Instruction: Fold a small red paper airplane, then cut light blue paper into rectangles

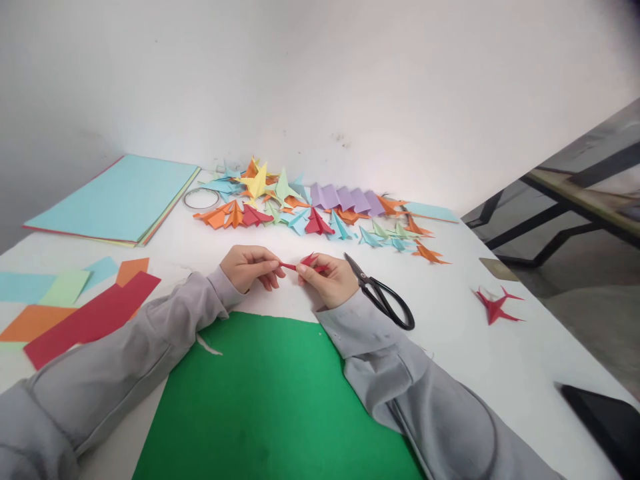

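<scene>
A small red folded-paper figure (289, 266) is held up between my two hands, just beyond the far edge of a green sheet (270, 393). My left hand (253, 268) pinches its thin pointed end between thumb and fingertips. My right hand (329, 280) grips the wider folded body, with red tips poking out above the thumb; the fingers hide part of it. Close by my right wrist lie black-handled scissors (383, 297), blades pointing away. Another red folded-paper figure (495, 308) with thin points rests on the white table to the right.
Many coloured paper figures (319, 221) line the wall side of the table. At the back left lies a stack of coloured sheets (115, 200) beside a wire ring (201, 198). Cut paper strips (95, 320) spread at left. A black phone-like device (605, 420) sits near the right edge.
</scene>
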`<state>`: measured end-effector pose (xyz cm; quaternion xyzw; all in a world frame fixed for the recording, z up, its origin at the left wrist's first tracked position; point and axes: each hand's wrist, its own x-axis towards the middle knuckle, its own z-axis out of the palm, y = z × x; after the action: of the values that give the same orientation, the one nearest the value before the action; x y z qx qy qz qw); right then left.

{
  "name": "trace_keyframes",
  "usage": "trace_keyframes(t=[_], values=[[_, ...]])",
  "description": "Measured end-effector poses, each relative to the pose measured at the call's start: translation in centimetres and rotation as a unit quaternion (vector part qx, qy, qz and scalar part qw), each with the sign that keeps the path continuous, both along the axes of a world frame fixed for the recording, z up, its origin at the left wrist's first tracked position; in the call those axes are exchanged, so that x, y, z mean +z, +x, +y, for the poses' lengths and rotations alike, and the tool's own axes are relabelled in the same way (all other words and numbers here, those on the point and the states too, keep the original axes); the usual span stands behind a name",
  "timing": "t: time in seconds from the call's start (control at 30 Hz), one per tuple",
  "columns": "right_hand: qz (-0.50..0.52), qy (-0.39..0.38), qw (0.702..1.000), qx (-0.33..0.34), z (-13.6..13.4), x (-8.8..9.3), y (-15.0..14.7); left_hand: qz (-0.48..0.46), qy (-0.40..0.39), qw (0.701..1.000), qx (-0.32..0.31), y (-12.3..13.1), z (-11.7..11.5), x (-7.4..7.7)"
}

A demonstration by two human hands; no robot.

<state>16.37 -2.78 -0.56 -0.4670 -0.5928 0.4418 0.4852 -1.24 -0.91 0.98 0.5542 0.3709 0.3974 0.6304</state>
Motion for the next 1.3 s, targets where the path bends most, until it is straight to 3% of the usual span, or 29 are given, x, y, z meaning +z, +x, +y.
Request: trace_keyframes(t=[0.33, 0.6, 0.9, 1.3], values=[[-0.006, 0.006, 1.000, -0.016, 0.0, -0.4, -0.1, -0.004, -0.005, 1.000, 0.007, 0.1, 0.0, -0.1], [-0.009, 0.020, 1.000, 0.020, -0.1, -1.4, -0.2, 0.060, 0.065, 0.996, -0.016, 0.7, -0.5, -0.7], [-0.011, 0.007, 1.000, 0.009, -0.1, -1.2, -0.1, 0.058, 0.085, 0.994, -0.037, 0.6, -0.3, -1.1], [-0.039, 0.003, 0.998, 0.043, -0.3, -0.3, -0.2, 0.069, 0.113, 0.989, -0.072, 0.6, -0.3, -1.2]])
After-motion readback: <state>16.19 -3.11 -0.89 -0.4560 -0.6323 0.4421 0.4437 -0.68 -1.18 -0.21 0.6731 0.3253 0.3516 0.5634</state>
